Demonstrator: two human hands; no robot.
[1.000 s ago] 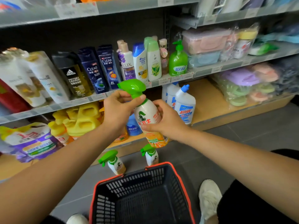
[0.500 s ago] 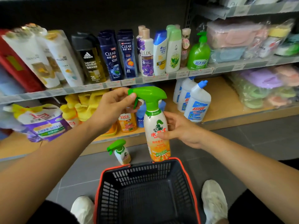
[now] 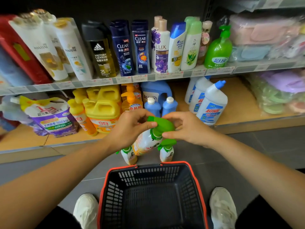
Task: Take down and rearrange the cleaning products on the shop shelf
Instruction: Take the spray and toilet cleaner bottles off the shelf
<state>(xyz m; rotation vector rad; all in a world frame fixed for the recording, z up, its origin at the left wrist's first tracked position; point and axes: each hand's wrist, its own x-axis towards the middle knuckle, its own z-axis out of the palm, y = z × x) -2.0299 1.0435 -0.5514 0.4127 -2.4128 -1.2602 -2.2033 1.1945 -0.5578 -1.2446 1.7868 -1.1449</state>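
Spray bottle (image 3: 146, 143) tilted in mid-air, just beyond far rim of basket (image 3: 148, 163), near lower shelf (image 3: 239, 100). Green trigger head (image 3: 163, 125) pinched from both sides by left hand (image 3: 128, 129) and right hand (image 3: 186, 128). Upright on floor (image 3: 231, 151) below: left floor bottle (image 3: 129, 156), right floor bottle (image 3: 166, 153).

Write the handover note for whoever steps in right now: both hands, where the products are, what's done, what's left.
Left hand and right hand both grip the green head of a spray bottle, held tilted in the air.
Left floor sprayer and right floor sprayer stand upright by the basket.
Done: three sprayers are off the shelf.
Left: set this one down; yellow jugs, blue bottles and white bottles sit on the bottom shelf.
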